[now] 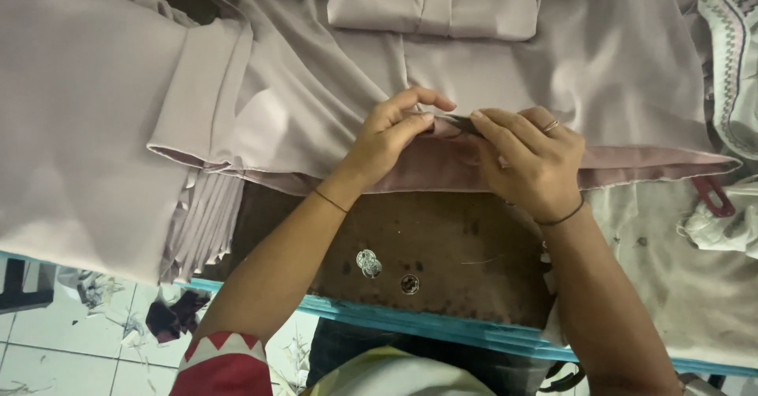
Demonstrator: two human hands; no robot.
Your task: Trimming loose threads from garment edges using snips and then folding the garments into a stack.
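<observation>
The left hand (388, 137) pinches the folded hem of the pale mauve fabric (316, 104) between thumb and fingers. The right hand (527, 157), with a ring, grips the same hem just beside it, fingertips almost touching. The fabric spreads away from both hands over the brown table (442, 246), where three coins (369, 263) lie near the wrists.

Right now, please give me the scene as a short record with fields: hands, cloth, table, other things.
left hand: pinches the edge of the cloth
right hand: pinches the same edge, close to the left hand; ring on one finger
cloth: pale lilac, folded in layers, spread over the table
table: dark brown, worn, blue front edge
coins: lying on the table
floor: white tiles with cloth scraps
</observation>
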